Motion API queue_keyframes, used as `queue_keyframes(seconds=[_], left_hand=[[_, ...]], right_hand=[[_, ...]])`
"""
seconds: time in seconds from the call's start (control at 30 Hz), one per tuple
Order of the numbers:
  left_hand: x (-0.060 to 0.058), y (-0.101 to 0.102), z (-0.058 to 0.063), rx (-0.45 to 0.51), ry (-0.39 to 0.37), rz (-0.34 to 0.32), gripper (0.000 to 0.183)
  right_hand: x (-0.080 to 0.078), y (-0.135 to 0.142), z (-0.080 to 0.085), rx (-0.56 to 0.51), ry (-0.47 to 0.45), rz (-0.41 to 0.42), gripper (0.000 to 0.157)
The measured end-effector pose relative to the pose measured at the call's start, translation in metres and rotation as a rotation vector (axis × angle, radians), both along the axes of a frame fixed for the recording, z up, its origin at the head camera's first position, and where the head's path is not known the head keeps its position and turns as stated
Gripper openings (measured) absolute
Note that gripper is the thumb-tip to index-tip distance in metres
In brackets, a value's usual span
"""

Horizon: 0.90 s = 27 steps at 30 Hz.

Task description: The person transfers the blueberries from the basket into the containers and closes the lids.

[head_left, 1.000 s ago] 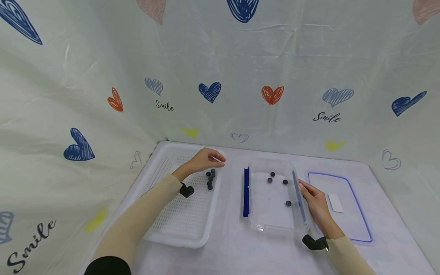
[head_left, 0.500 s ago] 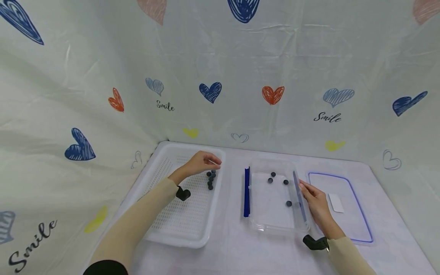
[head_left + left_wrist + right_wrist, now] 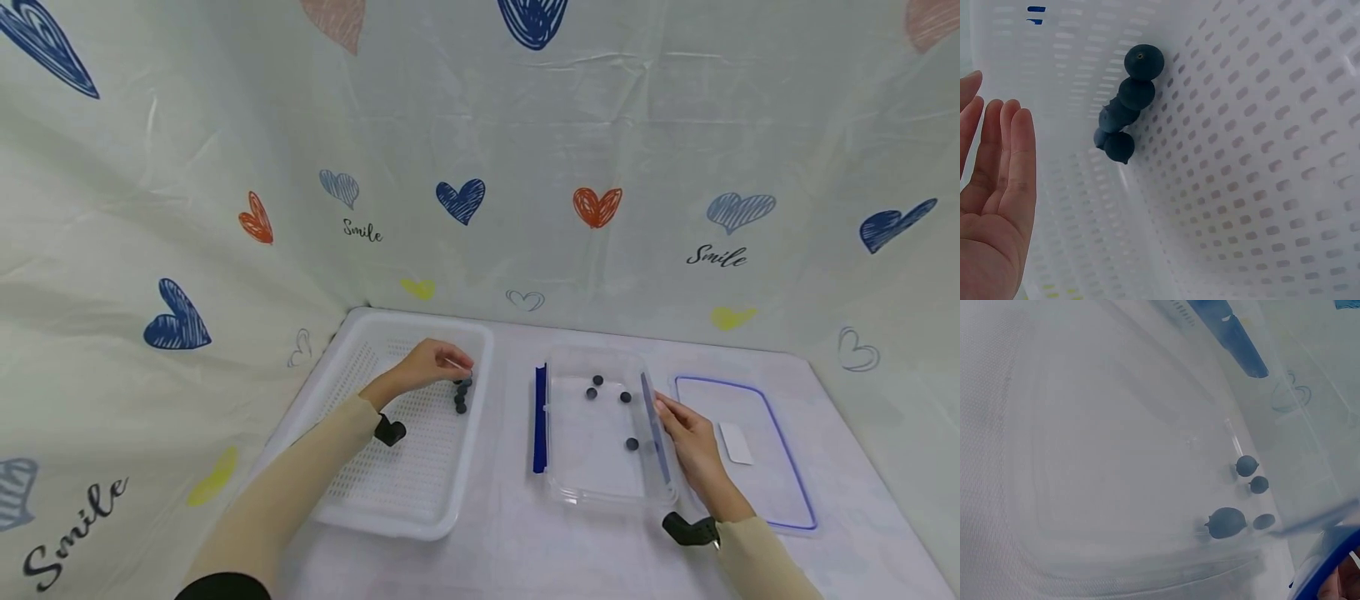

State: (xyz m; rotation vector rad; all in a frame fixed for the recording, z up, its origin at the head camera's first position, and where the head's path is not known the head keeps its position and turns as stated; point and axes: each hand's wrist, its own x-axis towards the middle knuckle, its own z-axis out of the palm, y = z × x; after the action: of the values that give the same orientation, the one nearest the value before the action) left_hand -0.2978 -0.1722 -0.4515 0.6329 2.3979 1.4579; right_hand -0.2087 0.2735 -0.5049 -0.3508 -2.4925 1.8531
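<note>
the left hand (image 3: 427,365) is held over the white basket (image 3: 397,483), thumb and fingers parted; the clear box's (image 3: 588,450) right flap (image 3: 656,429) is pinched by the right hand (image 3: 696,446). dark berries (image 3: 1137,94) are clustered along the basket's wall; four are scattered in the box.

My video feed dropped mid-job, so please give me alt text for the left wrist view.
A left hand, fingers extended and no berry visible in it, shows at the picture's left edge, apart from a cluster of dark round berries. They lie in a white perforated basket.
</note>
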Motion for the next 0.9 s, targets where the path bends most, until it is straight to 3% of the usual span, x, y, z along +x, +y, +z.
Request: queue_keyframes(seconds=[0.4,0.63,0.9], left_hand=[[0.009,-0.011,-0.014,-0.040,-0.026,-0.004,0.027],[0.015,-0.014,-0.022,-0.017,-0.022,-0.025,0.026],[0.028,-0.010,-0.010,-0.036,-0.019,-0.046,0.024]], right_hand=[[0.000,0.000,0.000,-0.028,0.032,-0.008,0.059],[0.000,0.000,-0.002,-0.008,0.017,-0.009,0.059],[0.001,0.000,-0.001,-0.006,0.008,-0.005,0.058]])
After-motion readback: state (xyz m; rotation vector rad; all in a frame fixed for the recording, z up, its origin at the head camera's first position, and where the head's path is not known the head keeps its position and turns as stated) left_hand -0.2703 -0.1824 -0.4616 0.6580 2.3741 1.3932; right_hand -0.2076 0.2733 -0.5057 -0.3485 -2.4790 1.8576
